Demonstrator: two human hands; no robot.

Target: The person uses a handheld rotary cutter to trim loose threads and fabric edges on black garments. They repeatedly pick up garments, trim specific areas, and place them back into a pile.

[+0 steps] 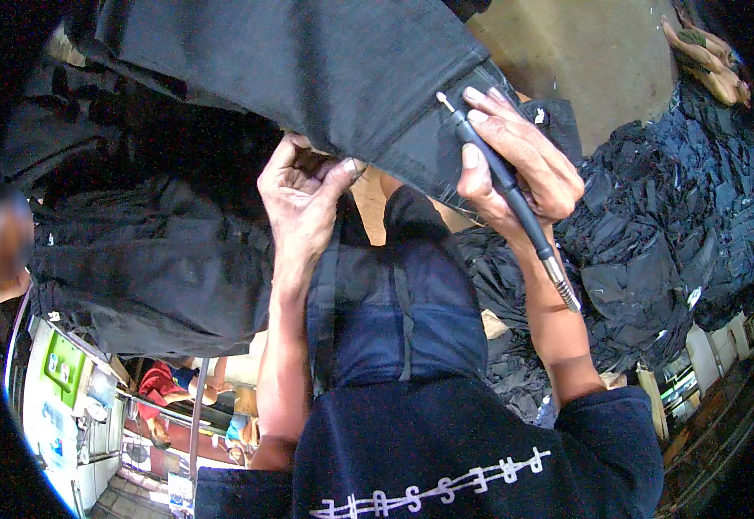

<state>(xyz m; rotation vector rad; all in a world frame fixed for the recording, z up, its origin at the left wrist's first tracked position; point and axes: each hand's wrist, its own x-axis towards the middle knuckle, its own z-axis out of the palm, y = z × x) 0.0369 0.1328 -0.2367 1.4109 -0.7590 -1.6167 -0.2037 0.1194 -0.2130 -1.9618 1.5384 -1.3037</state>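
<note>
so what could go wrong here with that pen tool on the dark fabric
The rotary tool in the right hand has its tip on the hem of the dark garment; it might bite too deep. The left hand pinches the fabric close by, so a slip could catch a finger.

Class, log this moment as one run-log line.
left hand: grips dark trouser leg | right hand: holds pen-shaped rotary tool, tip on hem | garment pile: right

Saw a black garment [308, 69] with a faded grey hem, a black pen-shaped tool [502, 177] ending in a silver ribbed collar, a dark blue apron [394, 320], and a heap of black clothes [680, 225].
</note>
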